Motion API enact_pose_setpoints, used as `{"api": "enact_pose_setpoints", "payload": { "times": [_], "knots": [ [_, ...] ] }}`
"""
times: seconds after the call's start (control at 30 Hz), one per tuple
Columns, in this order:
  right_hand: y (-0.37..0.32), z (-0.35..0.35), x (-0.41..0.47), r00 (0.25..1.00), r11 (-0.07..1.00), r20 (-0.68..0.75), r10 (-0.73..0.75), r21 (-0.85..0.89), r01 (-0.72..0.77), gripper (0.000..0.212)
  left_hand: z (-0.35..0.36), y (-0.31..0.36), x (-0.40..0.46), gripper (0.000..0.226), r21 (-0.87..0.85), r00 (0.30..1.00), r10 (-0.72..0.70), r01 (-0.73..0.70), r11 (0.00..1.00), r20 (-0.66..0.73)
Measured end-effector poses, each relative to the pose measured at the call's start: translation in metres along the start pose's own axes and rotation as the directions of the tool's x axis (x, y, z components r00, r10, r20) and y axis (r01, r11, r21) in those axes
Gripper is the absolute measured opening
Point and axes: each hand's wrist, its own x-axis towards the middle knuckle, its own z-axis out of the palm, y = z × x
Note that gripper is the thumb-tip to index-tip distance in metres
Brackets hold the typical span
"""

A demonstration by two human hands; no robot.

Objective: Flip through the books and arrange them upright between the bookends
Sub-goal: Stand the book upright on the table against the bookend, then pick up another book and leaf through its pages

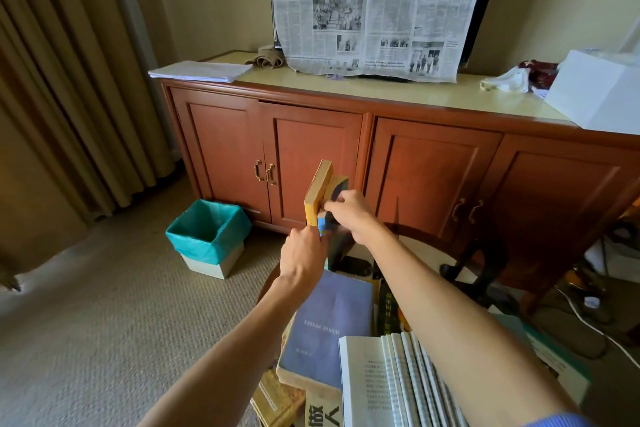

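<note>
A yellow-covered book [318,189] stands upright in the air before the cabinet, its yellowed page edge facing me. My left hand [304,255] grips its lower corner from below. My right hand [349,213] pinches its right side, where a cover or page with a dark blue pattern [338,188] curls away. Below my arms lies a pile of books: a purple-blue book [329,329] lies flat on top, and an open white book [391,381] fans its pages at the bottom. A dark bookend-like shape [341,250] stands just under my hands, mostly hidden.
A wooden cabinet [433,156] with closed doors fills the background; a newspaper [374,7] hangs over its top. A bin with a teal liner [207,236] sits on the carpet to the left. Curtains [69,80] hang on the left. A white cable [595,326] runs along the floor at right.
</note>
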Motion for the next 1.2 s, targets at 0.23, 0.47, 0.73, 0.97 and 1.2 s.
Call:
{"api": "enact_pose_setpoints", "payload": {
  "times": [0.23,0.47,0.73,0.97,1.2],
  "knots": [
    [0.022,0.008,0.003,0.996,0.980,0.045,0.079,0.178,-0.086,0.036,-0.005,-0.021,0.004,0.054,-0.090,0.998,-0.055,0.053,0.995,-0.023],
    [0.029,-0.006,-0.010,0.996,0.972,0.052,0.073,0.222,-0.083,0.032,-0.009,-0.017,-0.007,0.048,-0.050,0.998,-0.038,0.040,0.998,0.041],
    [0.043,-0.050,-0.090,1.000,0.995,0.004,-0.006,0.102,0.005,0.012,-0.030,-0.002,-0.091,0.021,-0.070,0.999,0.041,-0.041,0.997,-0.001],
    [0.092,-0.109,-0.193,0.989,0.983,-0.135,-0.065,-0.179,0.040,0.009,-0.029,-0.006,-0.181,0.013,-0.147,0.883,0.230,-0.185,0.972,0.410],
    [0.137,-0.125,-0.264,0.941,0.884,-0.336,-0.047,-0.453,-0.117,0.014,-0.015,-0.022,-0.238,0.049,-0.310,0.873,0.117,0.040,0.950,0.474]
  ]
}}
